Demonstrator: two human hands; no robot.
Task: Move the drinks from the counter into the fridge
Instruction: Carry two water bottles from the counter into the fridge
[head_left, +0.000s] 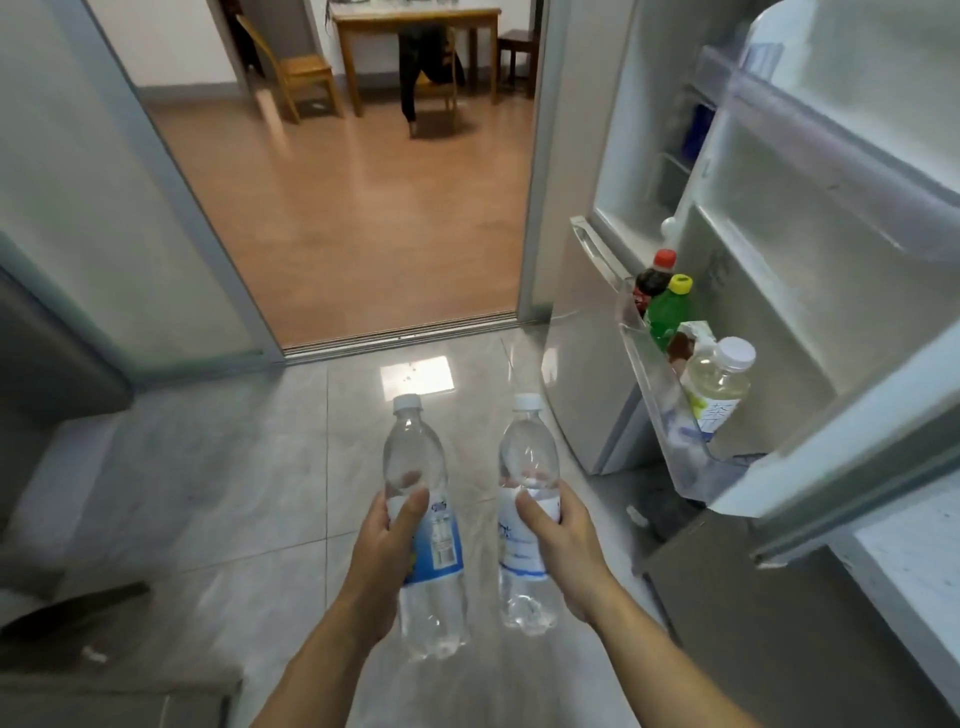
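- Left hand (387, 540): fingers curled round the label band of the left water bottle (423, 525), thumb laid across the front; the bottle stands upright in the grip.
- Right hand (563, 540): thumb and fingers wrapped round the middle of the right water bottle (527, 509), also held upright.
- Both bottles: clear ribbed plastic, white screw caps, blue-and-white labels, rounded shoulders and lobed bases. They are held side by side, near each other but not touching, above the floor and left of the fridge.
- Fridge door (831, 312): swung open on the right, its inner lining white and smooth.
- Lower door shelf (654, 395): a transparent plastic rail holding a row of drinks: a dark bottle with red cap (655, 278), a green bottle with yellow cap (672, 312), a small carton (693, 332), and a pale tea bottle with white cap (719, 382), standing close together. The near end of the shelf, just beside the tea bottle, shows bare plastic.
- Floor (260, 467): glossy grey marbled tiles, with open space between the bottles and the door shelf.
- Doorway (363, 208): a metal sliding track marks the edge where the tile meets brown wood flooring.
- Beyond: a wooden table (415, 21) and wooden chair (301, 73).
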